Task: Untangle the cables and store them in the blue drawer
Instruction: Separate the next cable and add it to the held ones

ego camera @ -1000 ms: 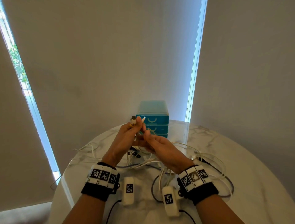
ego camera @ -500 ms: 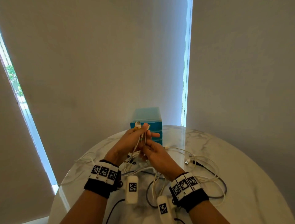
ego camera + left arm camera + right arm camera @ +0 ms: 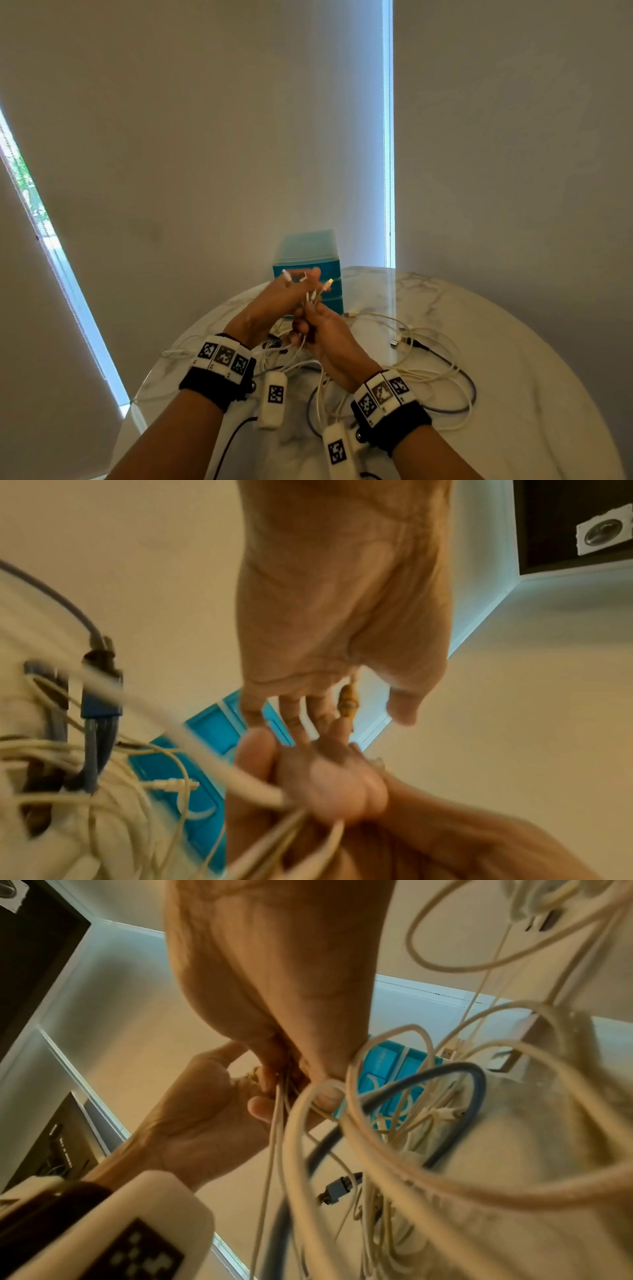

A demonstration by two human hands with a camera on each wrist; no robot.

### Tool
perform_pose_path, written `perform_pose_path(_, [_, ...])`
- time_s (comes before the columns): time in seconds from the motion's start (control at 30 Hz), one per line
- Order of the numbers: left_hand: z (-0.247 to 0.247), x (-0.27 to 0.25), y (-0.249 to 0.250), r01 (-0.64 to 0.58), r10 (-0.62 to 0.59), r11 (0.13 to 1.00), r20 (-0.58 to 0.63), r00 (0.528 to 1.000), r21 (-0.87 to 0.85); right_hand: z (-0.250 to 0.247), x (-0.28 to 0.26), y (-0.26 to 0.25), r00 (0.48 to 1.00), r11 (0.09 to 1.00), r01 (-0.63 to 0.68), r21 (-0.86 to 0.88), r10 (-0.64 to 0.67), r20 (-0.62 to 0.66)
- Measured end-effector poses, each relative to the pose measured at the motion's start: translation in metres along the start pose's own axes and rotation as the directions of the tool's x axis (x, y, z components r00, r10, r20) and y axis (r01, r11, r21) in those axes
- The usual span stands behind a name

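Above the round marble table (image 3: pixel 513 359), both hands meet in front of the blue drawer unit (image 3: pixel 308 260), which stands at the table's far edge with its drawers closed. The right hand (image 3: pixel 329 335) has its fingers curled round a bundle of cream-white cables (image 3: pixel 428 377), whose strands pass through its fist and hang down to the table; several plug ends stick up out of the fist. The left hand (image 3: pixel 274 305) lies against the right hand's fingers with its own fingers nearly straight and spread, and a small white plug (image 3: pixel 286 275) shows by its fingertips; whether it pinches that plug cannot be told. Most of the cream-white cables lie in loose, overlapping loops on the table to the right of the hands, mixed with a dark grey cable (image 3: pixel 459 407) that curves round them. Each wrist wears a black band with white marker tags.
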State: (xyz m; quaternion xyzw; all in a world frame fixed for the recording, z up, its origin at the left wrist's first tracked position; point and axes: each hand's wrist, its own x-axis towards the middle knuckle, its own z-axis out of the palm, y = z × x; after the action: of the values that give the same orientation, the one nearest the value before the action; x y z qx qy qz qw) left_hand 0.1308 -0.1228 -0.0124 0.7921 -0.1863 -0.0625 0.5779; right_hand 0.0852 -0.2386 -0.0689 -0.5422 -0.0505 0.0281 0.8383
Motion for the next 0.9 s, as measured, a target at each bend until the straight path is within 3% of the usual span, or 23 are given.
perform_pose_path(0.07, [-0.004, 0.006, 0.007, -0.099, 0.09, 0.992, -0.104, 0.991, -0.082, -0.002, -0.001, 0.003, 1.0, 1.0, -0.012, 0.01, 0.012, -0.005])
perform_pose_path(0.13, [-0.008, 0.008, 0.017, -0.143, 0.14, 0.989, -0.106, 0.985, -0.022, -0.002, -0.001, 0.004, 1.0, 1.0, -0.014, 0.009, 0.014, 0.011])
perform_pose_path(0.33, [-0.005, 0.012, 0.01, -0.181, 0.17, 0.969, 0.081, 0.982, 0.167, -0.003, 0.003, -0.001, 1.0, 0.997, -0.019, 0.077, 0.021, -0.021])
perform_pose_path(0.57, [-0.005, 0.016, 0.008, -0.278, 0.236, 0.927, 0.187, 0.954, 0.25, -0.001, 0.001, 0.0, 0.999, 0.992, -0.02, 0.127, 0.023, -0.024])
perform_pose_path(0.67, [-0.005, 0.017, 0.014, -0.215, 0.165, 0.958, 0.25, 0.954, 0.188, -0.003, 0.002, 0.001, 0.999, 0.987, -0.036, 0.154, 0.037, -0.005])
perform_pose_path(0.77, [-0.007, 0.015, 0.019, -0.236, 0.195, 0.97, 0.388, 0.901, 0.059, -0.007, 0.002, 0.001, 0.999, 0.998, -0.047, 0.037, 0.048, -0.007])
perform_pose_path(0.83, [-0.009, 0.012, 0.023, -0.235, 0.223, 0.972, 0.363, 0.905, -0.012, -0.011, 0.005, 0.001, 0.999, 0.999, -0.014, 0.034, 0.015, -0.031])
perform_pose_path(0.9, [-0.008, 0.008, 0.022, -0.182, 0.183, 0.983, 0.286, 0.941, -0.028, -0.014, 0.005, -0.005, 0.997, 0.985, 0.063, 0.162, -0.054, -0.059])
